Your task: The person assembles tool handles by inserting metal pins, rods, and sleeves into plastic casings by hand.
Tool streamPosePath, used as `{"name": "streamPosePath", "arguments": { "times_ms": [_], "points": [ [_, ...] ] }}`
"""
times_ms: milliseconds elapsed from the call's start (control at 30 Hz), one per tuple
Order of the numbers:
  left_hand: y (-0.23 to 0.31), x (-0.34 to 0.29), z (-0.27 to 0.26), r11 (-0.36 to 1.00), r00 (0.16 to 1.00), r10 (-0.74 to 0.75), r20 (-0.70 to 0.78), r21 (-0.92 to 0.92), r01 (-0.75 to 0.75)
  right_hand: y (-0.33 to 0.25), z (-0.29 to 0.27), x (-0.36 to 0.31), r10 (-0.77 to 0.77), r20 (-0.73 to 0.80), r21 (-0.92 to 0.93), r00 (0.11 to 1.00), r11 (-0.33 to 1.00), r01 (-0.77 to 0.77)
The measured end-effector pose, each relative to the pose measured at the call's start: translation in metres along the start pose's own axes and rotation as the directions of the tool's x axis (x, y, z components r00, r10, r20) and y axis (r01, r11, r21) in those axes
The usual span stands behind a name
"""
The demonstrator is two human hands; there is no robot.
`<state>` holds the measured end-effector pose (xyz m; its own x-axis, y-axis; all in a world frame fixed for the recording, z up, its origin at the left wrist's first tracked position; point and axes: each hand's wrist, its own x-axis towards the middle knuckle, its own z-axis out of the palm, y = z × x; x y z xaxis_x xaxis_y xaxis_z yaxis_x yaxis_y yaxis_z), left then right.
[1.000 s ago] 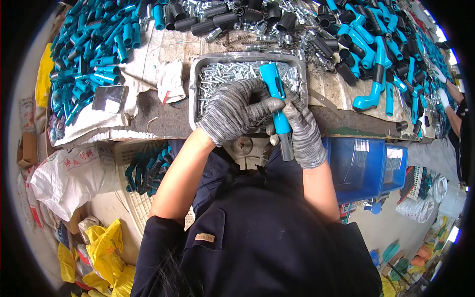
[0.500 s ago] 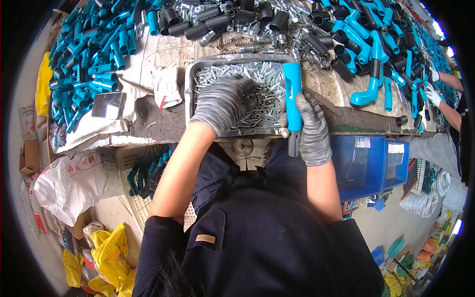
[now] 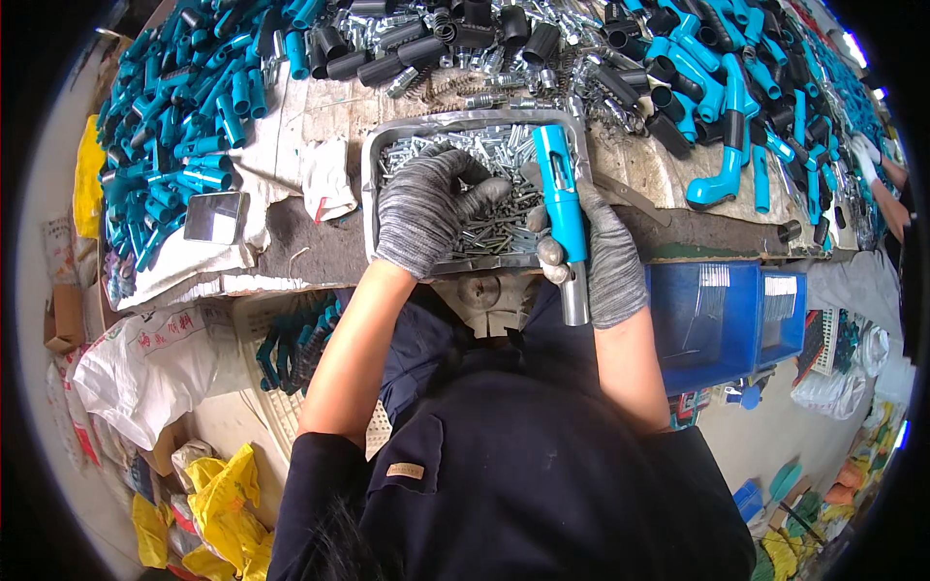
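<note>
My right hand, in a grey striped glove, is wrapped round a teal plastic tube with a slotted top and a shiny metal sleeve at its lower end. The tube stands tilted, its top leaning left, over the right side of a grey tray. Many small metal pins or screws fill this tray. Above its left part is my left hand, gloved alike. Its thumb and fingers are curled toward each other; whatever may be between the fingertips is too small or hidden to make out.
Heaps of teal tubes, black sleeves and teal handles cover the bench's back and sides. A phone and a white cloth lie left of the tray. Blue bins stand below right. Another person's hand works at far right.
My left hand has drawn back slightly from the pins, its fingers curling together. In my right hand the teal tube has tilted, its top toward the left.
</note>
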<state>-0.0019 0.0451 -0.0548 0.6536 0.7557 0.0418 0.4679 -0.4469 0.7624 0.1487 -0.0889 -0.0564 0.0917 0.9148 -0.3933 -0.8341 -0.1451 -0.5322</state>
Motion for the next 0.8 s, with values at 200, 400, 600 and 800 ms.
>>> {"name": "streamPosePath", "arguments": {
  "times_ms": [200,400,600,800],
  "points": [
    [0.027,-0.009,0.017,0.584,0.979,-0.169,0.117,-0.788,0.195,0.009,-0.005,0.002,0.056,0.069,0.187,0.996,0.980,-0.068],
    [0.033,-0.011,0.024,0.382,0.928,-0.191,0.320,-0.846,0.371,0.006,0.002,0.001,0.045,0.209,0.330,0.977,0.937,-0.114],
    [0.052,-0.009,0.028,0.151,0.900,-0.107,0.423,-0.887,0.436,0.010,0.008,0.002,-0.029,0.436,0.444,0.899,0.876,-0.187],
    [0.040,-0.003,0.031,0.792,0.966,0.034,0.258,-0.597,0.131,-0.007,0.010,-0.010,-0.187,-0.034,0.200,0.982,0.961,0.190]
  ]
}}
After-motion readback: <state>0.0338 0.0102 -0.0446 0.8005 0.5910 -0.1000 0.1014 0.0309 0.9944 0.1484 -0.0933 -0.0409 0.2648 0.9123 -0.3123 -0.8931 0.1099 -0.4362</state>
